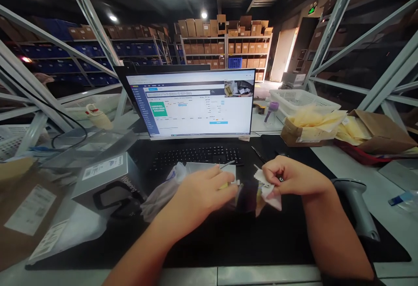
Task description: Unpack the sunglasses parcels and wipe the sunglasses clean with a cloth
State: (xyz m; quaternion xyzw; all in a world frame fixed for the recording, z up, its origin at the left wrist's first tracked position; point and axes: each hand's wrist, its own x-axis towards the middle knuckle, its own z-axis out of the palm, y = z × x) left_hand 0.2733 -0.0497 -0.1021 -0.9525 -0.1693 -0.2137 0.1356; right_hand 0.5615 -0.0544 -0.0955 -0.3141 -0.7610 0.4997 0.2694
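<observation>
My right hand pinches a crumpled whitish piece that looks like torn paper or film. A thin dark tip pokes out near its thumb. To its left, my left hand has its fingers curled; a bit of yellow shows under them, and what they hold is mostly hidden. Between both hands is a small dark, blurred item; I cannot tell its kind. A flat light-grey piece lies behind my left fingers. A crumpled translucent plastic bag rests beside my left wrist.
A monitor and black keyboard stand ahead. On the left are a grey printed box and a brown parcel. On the right are a barcode scanner, a carton of yellow envelopes and a white basket.
</observation>
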